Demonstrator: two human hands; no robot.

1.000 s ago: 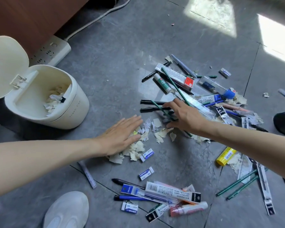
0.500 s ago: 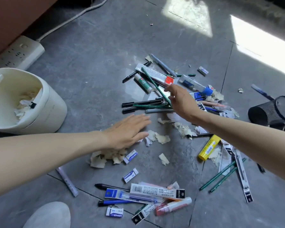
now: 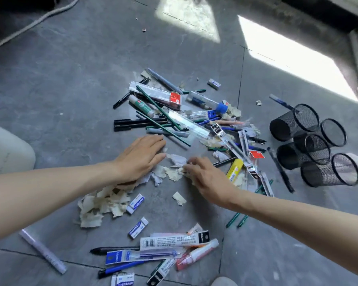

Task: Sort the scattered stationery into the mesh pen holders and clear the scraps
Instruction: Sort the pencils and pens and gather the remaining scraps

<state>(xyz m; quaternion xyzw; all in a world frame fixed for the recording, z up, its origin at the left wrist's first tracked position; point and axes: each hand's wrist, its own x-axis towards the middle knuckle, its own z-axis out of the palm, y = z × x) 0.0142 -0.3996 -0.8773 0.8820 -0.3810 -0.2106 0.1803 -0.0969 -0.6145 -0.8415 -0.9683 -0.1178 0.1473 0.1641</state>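
Head view: four mesh pen holders lie tipped on the floor; left hand flat on paper scraps, right hand blurred, grip unclear.

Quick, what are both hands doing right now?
Left hand: open, flat on the scraps.
Right hand: fingers bent over scraps, blurred; grip cannot be told.

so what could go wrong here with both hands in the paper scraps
The small eraser lies at the edge of the scrap pile by the left hand, so it might be swept up and binned. The right hand works beside a yellow tube and could drag it along. The mesh pen holders lie on their sides, so pens may slide out.
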